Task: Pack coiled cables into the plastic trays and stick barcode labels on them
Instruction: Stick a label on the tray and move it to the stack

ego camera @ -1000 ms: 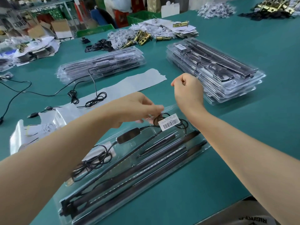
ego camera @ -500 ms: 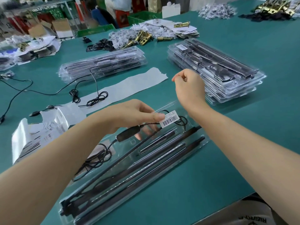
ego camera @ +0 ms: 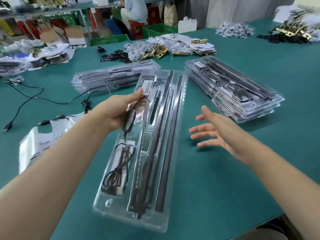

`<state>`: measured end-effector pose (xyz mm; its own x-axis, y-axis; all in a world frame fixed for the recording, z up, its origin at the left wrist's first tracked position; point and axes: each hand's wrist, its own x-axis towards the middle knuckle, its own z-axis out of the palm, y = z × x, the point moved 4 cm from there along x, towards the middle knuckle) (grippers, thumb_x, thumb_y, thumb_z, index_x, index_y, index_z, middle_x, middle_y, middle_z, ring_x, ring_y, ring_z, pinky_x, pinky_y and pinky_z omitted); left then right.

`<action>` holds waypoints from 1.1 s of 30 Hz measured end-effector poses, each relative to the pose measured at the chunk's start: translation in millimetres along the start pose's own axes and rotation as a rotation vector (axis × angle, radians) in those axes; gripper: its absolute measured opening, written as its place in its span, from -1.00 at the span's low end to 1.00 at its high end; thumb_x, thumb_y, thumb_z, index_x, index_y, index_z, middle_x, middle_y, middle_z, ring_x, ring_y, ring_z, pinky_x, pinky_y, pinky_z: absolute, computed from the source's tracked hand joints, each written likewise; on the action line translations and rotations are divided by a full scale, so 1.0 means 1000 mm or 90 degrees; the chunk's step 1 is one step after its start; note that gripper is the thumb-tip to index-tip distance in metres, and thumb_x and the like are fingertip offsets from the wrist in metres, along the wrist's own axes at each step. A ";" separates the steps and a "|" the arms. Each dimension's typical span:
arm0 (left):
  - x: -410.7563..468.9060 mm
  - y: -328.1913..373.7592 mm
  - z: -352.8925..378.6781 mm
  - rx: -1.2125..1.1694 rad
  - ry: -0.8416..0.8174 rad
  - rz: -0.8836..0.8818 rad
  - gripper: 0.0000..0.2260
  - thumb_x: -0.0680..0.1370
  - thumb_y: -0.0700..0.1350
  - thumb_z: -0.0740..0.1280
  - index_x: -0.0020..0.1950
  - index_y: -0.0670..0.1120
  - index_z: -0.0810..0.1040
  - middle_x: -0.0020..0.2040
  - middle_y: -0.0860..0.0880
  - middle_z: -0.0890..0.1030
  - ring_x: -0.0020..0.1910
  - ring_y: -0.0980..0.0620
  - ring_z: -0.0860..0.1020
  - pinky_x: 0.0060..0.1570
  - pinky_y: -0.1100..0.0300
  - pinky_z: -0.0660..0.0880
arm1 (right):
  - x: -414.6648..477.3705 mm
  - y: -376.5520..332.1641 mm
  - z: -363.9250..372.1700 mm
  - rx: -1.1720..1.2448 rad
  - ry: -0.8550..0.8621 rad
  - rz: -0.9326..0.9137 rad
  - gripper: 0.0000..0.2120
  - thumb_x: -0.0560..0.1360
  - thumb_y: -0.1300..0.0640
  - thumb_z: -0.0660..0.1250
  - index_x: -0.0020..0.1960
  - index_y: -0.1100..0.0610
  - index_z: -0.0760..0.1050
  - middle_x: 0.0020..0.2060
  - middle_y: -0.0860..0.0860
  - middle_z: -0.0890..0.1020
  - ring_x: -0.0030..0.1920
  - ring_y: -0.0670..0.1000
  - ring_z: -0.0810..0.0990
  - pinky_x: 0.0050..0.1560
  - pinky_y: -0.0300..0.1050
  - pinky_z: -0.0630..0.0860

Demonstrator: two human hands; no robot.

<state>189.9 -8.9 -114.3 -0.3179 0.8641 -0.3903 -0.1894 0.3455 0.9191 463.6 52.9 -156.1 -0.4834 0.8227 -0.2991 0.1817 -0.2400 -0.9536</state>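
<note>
Gripping clear plastic tray (ego camera: 138, 170) by left edge, my left hand (ego camera: 119, 111); barcode label (ego camera: 147, 85) by thumb, print unreadable. Coiled cable (ego camera: 117, 172) in left compartment. My right hand (ego camera: 218, 132) open, empty, above green table (ego camera: 225, 179).

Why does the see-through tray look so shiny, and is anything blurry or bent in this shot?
Head view: light glares off the clear plastic tray beside the left hand; the right hand casts a soft shadow on the green table; the far shelves look blurred; the wide lens stretches the frame's edges.
</note>
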 end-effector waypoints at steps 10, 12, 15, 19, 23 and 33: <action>-0.003 -0.042 -0.005 -0.130 0.064 0.021 -0.76 0.58 0.01 0.43 0.12 -0.13 0.64 -0.08 -0.03 0.71 -0.22 0.10 0.61 -0.26 0.25 0.58 | -0.035 0.033 0.051 0.003 -0.140 0.002 -0.47 0.49 -0.03 0.52 0.39 0.02 0.46 0.26 0.10 0.67 0.24 0.22 0.66 0.29 0.16 0.57; -0.013 -0.059 0.002 -0.091 -0.016 -0.005 -0.66 0.53 0.03 0.46 0.19 -0.17 0.65 0.00 -0.10 0.67 -0.22 0.05 0.63 -0.32 0.23 0.60 | -0.033 0.018 0.041 0.020 -0.155 -0.016 -0.60 0.49 0.08 0.49 0.29 0.10 0.50 0.08 0.18 0.73 0.04 0.25 0.74 0.02 0.02 0.69; -0.021 -0.074 0.018 -0.073 -0.102 0.015 -0.65 0.58 0.01 0.43 0.24 -0.21 0.66 -0.04 -0.19 0.56 -0.07 -0.06 0.63 -0.10 0.19 0.64 | -0.024 -0.005 0.019 -0.028 -0.124 -0.003 -0.48 0.37 -0.01 0.56 0.26 0.06 0.49 0.01 0.14 0.76 -0.01 0.18 0.76 -0.05 -0.04 0.70; -0.019 -0.065 0.037 -0.061 -0.059 0.104 -0.77 0.63 -0.10 0.39 0.12 -0.27 0.61 -0.24 0.00 0.72 -0.22 0.09 0.69 -0.14 0.27 0.61 | -0.020 -0.038 -0.004 -0.330 0.020 -0.036 -0.13 0.15 -0.39 0.53 0.38 -0.14 0.40 0.05 -0.22 0.65 -0.02 -0.27 0.61 -0.15 -0.29 0.53; -0.015 -0.051 0.064 -0.109 0.006 0.154 -0.88 0.63 -0.17 0.40 -0.09 -0.18 0.58 -0.15 -0.13 0.74 -0.20 0.00 0.71 -0.19 0.28 0.61 | -0.020 -0.056 0.001 -0.661 0.153 -0.111 0.33 -0.02 -0.77 0.25 0.59 -0.25 -0.11 0.54 0.02 0.29 0.47 0.09 0.38 0.33 0.19 0.44; 0.005 -0.009 0.172 -0.234 -0.121 0.205 -0.69 0.66 -0.32 0.30 0.40 -0.35 0.46 0.27 -0.29 0.63 0.14 -0.07 0.61 0.33 0.08 0.53 | 0.022 -0.108 -0.100 -0.664 0.368 -0.213 -0.29 0.38 -0.56 0.26 0.41 -0.22 0.36 0.19 0.12 0.54 0.08 0.18 0.53 0.02 0.08 0.46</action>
<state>349.3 55.5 -115.0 -0.2460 0.9683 -0.0423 -0.4344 -0.0712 0.8979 518.5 148.2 -56.0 -0.2365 0.9348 0.2650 0.8448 0.3325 -0.4191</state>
